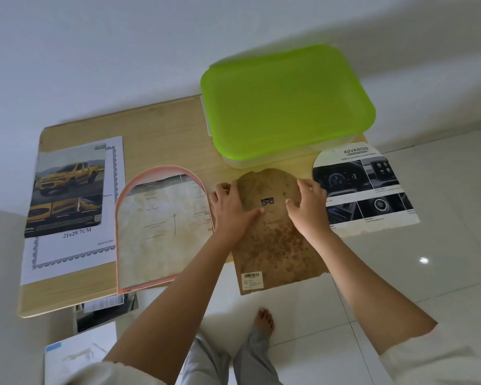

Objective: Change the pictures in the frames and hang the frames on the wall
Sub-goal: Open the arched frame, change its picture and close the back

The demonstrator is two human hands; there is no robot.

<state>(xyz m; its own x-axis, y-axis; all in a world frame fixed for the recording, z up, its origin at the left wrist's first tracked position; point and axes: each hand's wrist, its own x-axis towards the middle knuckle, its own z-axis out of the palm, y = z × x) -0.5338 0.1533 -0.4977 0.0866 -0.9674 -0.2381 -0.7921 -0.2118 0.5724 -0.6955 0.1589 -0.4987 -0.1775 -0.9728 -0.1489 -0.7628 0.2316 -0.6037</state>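
Observation:
A brown, stained arch-shaped backing board (278, 240) with a small metal hanger lies on the wooden table (161, 126) and overhangs its front edge. My left hand (233, 209) presses on its left side and my right hand (308, 204) grips its upper right edge. To the left lies a pink arch-shaped frame (161, 226), face down, with a pale stained sheet inside it. An arch-cut car-interior picture (367, 187) lies to the right of the board. At the far left a yellow pickup-truck picture (67, 190) rests on a white insert sheet (75, 257).
A clear box with a green lid (286, 101) stands at the back right of the table, against the white wall. Papers and a white box (81, 359) lie on the floor under the table's left part. White floor tiles spread to the right, with my bare foot (264, 320) below.

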